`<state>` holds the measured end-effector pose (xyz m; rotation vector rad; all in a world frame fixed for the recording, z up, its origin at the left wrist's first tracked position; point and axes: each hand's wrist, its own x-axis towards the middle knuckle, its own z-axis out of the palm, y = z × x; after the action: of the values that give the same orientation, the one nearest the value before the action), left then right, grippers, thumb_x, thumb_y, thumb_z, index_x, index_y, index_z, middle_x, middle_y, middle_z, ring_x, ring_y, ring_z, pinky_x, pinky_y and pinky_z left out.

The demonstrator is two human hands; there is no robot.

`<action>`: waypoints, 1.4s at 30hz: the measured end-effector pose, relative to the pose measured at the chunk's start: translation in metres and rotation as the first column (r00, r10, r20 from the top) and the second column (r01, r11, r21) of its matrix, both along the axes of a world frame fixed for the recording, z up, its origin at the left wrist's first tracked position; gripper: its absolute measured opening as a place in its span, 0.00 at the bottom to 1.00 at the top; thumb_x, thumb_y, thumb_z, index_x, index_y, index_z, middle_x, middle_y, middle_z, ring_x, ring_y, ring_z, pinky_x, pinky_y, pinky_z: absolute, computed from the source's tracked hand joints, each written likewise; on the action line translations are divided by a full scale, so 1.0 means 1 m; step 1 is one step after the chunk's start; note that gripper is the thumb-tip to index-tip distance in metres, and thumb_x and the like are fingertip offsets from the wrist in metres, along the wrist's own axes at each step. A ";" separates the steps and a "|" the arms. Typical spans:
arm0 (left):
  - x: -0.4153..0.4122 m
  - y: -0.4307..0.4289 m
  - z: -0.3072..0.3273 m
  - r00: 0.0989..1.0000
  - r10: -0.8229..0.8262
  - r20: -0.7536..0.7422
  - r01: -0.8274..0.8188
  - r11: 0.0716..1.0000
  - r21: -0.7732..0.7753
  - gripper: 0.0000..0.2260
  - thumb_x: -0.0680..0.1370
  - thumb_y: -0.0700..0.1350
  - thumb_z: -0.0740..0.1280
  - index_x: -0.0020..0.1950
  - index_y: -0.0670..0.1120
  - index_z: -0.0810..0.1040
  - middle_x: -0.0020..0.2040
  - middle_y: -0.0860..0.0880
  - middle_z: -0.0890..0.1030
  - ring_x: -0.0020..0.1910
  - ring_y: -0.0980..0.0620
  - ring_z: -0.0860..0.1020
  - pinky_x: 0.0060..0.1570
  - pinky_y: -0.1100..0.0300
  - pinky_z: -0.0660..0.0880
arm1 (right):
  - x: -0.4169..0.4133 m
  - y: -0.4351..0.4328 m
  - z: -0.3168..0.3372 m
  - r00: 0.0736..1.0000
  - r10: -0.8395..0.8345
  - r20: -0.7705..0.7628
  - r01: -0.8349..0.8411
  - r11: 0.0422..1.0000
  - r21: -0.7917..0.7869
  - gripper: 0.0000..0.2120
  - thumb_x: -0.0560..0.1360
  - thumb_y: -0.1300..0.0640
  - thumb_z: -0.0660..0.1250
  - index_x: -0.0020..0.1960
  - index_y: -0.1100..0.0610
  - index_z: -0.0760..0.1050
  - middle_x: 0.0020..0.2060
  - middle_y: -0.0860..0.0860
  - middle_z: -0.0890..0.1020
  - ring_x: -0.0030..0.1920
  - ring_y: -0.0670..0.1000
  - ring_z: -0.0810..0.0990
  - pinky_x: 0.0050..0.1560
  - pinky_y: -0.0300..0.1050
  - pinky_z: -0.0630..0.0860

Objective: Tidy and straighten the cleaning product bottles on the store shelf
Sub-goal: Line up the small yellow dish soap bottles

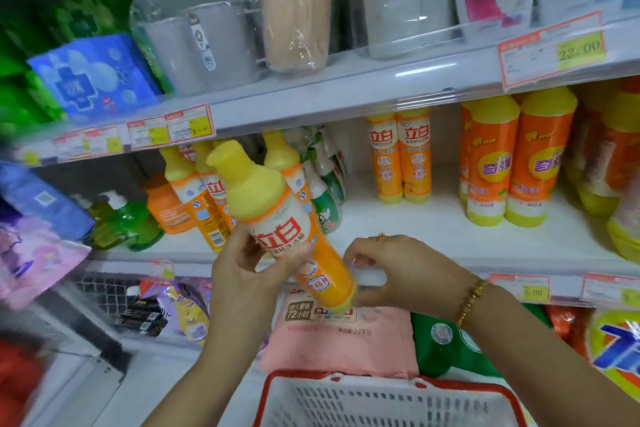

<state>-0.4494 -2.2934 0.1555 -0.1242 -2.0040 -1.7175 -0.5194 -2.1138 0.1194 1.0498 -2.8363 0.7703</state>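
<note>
Head view: an orange bottle with a yellow cap is held in front of the middle shelf, tilted, with the cap up and to the left and the base down and to the right. The label area is gripped by the left hand, whose fingers are wrapped round the body. The base is held by the right hand, whose fingers are curled about it, though that contact is blurred. A gold bracelet is worn on the right wrist. Behind the held bottle, matching bottles are seen leaning, with green spray bottles beside them. Two more matching bottles are stood upright further right, well apart from the leaning group. A red-rimmed basket is seen below the hands.
</note>
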 end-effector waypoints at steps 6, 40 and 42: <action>0.032 -0.031 -0.014 0.991 0.107 0.078 -0.122 0.968 0.219 0.15 0.66 0.48 0.70 0.52 0.49 0.79 0.45 0.55 0.85 0.45 0.56 0.84 0.43 0.59 0.81 | 0.039 -0.038 -0.002 0.985 0.086 0.151 -0.080 0.996 -0.041 0.32 0.64 0.43 0.76 0.64 0.45 0.69 0.58 0.46 0.79 0.55 0.47 0.76 0.54 0.42 0.73; 0.070 -0.040 -0.028 0.922 -0.367 0.124 0.187 0.703 0.686 0.41 0.56 0.55 0.82 0.64 0.41 0.73 0.56 0.40 0.81 0.55 0.44 0.81 0.50 0.46 0.80 | 0.164 -0.034 0.026 0.942 -0.263 0.207 0.317 0.899 -0.302 0.20 0.61 0.43 0.76 0.49 0.36 0.73 0.42 0.41 0.80 0.42 0.38 0.77 0.40 0.29 0.72; 0.068 -0.036 -0.030 0.913 -0.364 0.185 0.181 0.766 0.616 0.35 0.61 0.55 0.78 0.63 0.44 0.73 0.52 0.43 0.82 0.52 0.47 0.82 0.51 0.45 0.80 | 0.165 -0.032 0.023 0.957 -0.273 0.102 0.288 0.937 -0.197 0.21 0.62 0.40 0.75 0.50 0.32 0.69 0.43 0.39 0.79 0.42 0.36 0.76 0.40 0.29 0.71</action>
<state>-0.3813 -2.3292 0.1256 0.0601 -1.5847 -2.6153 -0.3544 -2.1460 0.1420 0.5830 -2.7933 1.0660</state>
